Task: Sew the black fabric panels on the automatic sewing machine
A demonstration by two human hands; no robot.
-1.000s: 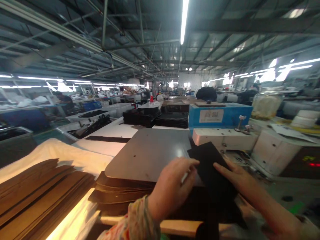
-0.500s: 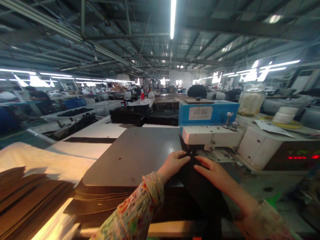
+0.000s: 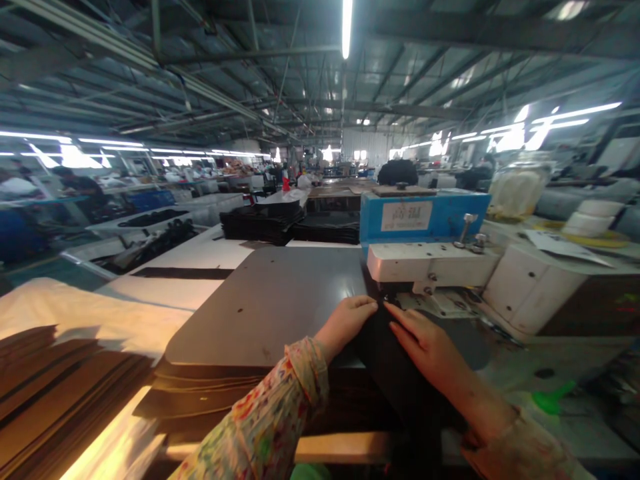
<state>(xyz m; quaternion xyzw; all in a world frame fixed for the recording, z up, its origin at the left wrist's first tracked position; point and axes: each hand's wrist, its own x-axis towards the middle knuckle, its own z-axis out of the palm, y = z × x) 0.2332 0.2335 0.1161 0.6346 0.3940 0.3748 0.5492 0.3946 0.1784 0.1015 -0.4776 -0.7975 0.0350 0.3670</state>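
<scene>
A black piece of material (image 3: 395,373) lies on the grey machine bed (image 3: 280,300), its far end under the head of a white and blue sewing machine (image 3: 425,253). My left hand (image 3: 347,320) presses on the piece's left edge, fingertips close to the machine's foot. On the right side of the piece lies my right hand (image 3: 425,347), fingers flat and pointing toward the foot. Both hands rest on the material rather than gripping it.
Brown sheets are stacked at the lower left (image 3: 60,393) and under the bed's front edge (image 3: 210,393). Black stacks (image 3: 265,223) sit further back. A control box (image 3: 550,293) stands at the right, with a green object (image 3: 550,397) below it. Other people work at distant tables.
Both hands have slid the black piece forward, from in front of the machine to under its head. The view has shifted slightly.
</scene>
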